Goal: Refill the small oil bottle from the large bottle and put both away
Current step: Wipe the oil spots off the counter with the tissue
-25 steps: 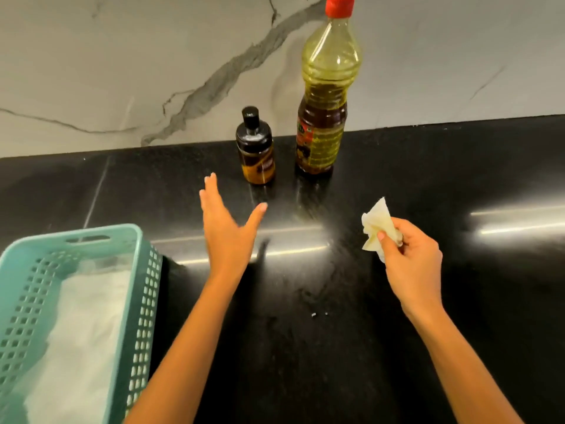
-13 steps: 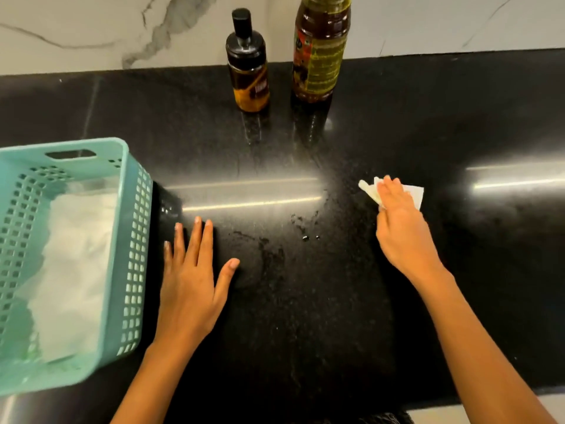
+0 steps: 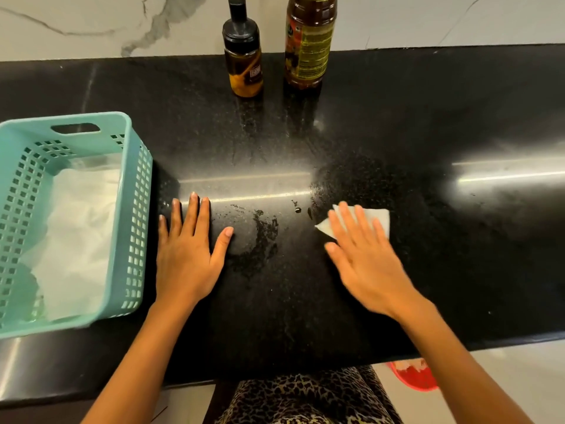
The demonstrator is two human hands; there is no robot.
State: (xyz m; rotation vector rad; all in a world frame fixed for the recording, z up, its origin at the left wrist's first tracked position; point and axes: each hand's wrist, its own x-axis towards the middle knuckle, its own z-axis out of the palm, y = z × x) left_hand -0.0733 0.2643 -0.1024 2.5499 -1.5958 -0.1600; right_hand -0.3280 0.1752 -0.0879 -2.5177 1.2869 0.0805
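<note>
The small oil bottle (image 3: 243, 55), black-capped and holding amber oil, stands at the back of the black counter (image 3: 397, 117). Just right of it stands the large oil bottle (image 3: 308, 44), its top cut off by the frame. My left hand (image 3: 188, 249) lies flat on the counter with fingers straight, beside an oily smear (image 3: 260, 234). My right hand (image 3: 363, 252) presses a white paper tissue (image 3: 377, 217) flat against the counter with straight fingers, right of a few oil drops (image 3: 298, 209). Both hands are well in front of the bottles.
A teal plastic basket (image 3: 134, 209) lined with white paper sits at the left, close to my left hand. The marble wall (image 3: 122, 22) runs behind the bottles. The counter's front edge is near my body; a red object (image 3: 415, 377) lies on the floor below.
My left hand dropped from reaching toward the bottles to lying flat on the counter. My right hand lowered the tissue onto the counter and slid it left toward the oil drops.
</note>
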